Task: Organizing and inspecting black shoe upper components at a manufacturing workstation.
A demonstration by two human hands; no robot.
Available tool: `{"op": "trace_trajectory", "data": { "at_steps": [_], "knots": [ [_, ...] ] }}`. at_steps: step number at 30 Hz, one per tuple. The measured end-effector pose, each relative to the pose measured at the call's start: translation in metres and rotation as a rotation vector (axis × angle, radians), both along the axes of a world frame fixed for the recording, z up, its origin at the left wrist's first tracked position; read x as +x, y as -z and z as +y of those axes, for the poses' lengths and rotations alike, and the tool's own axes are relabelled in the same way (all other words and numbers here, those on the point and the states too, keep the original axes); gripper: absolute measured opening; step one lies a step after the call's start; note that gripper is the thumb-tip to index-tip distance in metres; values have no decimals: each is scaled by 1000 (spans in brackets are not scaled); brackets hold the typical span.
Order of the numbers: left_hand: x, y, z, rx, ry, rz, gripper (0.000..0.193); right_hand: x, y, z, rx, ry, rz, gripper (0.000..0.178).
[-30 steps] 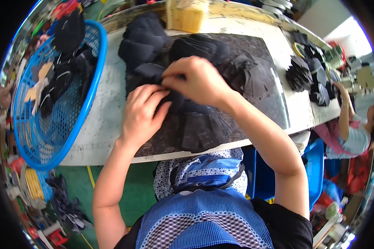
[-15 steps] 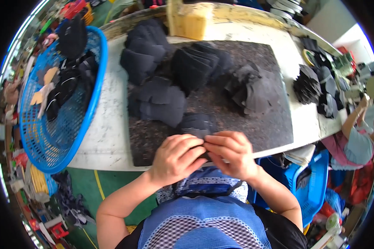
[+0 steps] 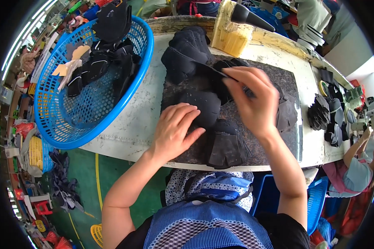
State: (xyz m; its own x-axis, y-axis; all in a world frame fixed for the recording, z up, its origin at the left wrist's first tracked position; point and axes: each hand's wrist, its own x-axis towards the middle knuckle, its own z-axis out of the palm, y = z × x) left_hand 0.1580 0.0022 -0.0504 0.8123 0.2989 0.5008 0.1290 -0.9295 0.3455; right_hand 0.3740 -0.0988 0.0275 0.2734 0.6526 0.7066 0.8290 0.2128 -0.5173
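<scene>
Thumb and fingers of my right hand pinch the edge of a thin black piece, raised at a slant beside the far left pile of black cut pieces. My left hand is open, thumb apart, its fingertips at the edge of a black stack in the middle. Closer to me, a fanned stack of black pieces with notched ends lies on the dark board. Partly behind my right hand are another black pile and a greyer pile.
A blue plastic basket with black and tan scraps stands at the left of the white table. A yellow-crusted block with a black tapered object is at the back. More black pieces lie right; a person is beyond.
My hands have come apart from the nearest stack, which now lies on the board. The right has moved away from me and lifted a black piece; the left sits by the middle stack. The view has shifted.
</scene>
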Motion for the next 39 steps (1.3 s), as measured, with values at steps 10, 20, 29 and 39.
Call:
{"op": "trace_trajectory", "data": {
  "at_steps": [10,20,29,39],
  "knots": [
    [17,-24,19,51,118,-124,30,-3,40,-166,-208,-27,-158,28],
    [144,-19,-76,-86,525,31,42,68,60,-146,-216,548,-177,31],
    [150,-17,-80,-292,520,58,29,68,45,-138,-310,633,-206,27],
    [147,-14,-80,-2,466,-46,56,86,21,-197,267,720,484,10]
  ]
}}
